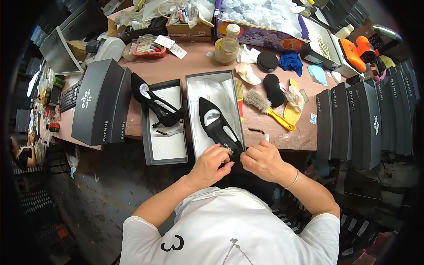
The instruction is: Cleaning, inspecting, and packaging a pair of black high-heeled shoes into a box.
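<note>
A black pointed-toe slingback shoe lies in a paper-lined shoebox base, its toe pointing away from me. My left hand closes its fingers on the heel end of this shoe. Right beside it, my right hand is closed in a pinch at the back of the heel; what its fingertips hold is hidden. A second black shoe rests on its side across the shoebox lid to the left. A small clear bag lies in that lid.
Stacked dark shoeboxes stand left and right. Beyond the open box lie a yellow-handled brush, a black sponge, a round black tin and a blue cloth. A purple carton of tissue paper sits behind.
</note>
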A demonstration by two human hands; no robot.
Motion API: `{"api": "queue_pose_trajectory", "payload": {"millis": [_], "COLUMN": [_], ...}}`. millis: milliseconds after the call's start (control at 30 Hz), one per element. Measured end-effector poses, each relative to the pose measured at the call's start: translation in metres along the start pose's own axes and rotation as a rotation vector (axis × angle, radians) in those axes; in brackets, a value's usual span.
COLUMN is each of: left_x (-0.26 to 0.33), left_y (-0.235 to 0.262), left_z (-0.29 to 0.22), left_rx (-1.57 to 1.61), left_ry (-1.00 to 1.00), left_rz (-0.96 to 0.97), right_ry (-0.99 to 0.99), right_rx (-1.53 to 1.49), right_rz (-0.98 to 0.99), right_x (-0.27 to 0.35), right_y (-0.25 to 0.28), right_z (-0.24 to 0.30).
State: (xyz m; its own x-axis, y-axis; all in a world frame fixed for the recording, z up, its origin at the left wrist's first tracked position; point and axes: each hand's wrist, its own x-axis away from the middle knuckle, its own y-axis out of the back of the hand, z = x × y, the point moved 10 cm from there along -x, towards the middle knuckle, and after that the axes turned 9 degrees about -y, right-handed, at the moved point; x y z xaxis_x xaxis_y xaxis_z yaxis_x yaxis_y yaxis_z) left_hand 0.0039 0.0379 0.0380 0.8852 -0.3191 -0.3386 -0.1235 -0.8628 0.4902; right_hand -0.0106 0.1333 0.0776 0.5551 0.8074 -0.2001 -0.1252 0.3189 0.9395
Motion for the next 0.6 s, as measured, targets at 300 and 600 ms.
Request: {"api": "queue_pose_trajectory", "payload": {"millis": [300,600], "left_x": [0.009,0.013], "left_y": [-0.001,0.011], "left_z": [0.003,0.007], "left_rx": [-0.018,-0.082], "left_ry": [-0.096,-0.051], "left_rz": [0.027,-0.123], "right_ry": [-0.032,-0.058], "right_rx": [0.059,0.028], "right_rz": [0.211,0.118], "right_x": [-0.01,-0.081], "right_y": [0.001,0.009], "right_z": [-0.032,-0.016]}}
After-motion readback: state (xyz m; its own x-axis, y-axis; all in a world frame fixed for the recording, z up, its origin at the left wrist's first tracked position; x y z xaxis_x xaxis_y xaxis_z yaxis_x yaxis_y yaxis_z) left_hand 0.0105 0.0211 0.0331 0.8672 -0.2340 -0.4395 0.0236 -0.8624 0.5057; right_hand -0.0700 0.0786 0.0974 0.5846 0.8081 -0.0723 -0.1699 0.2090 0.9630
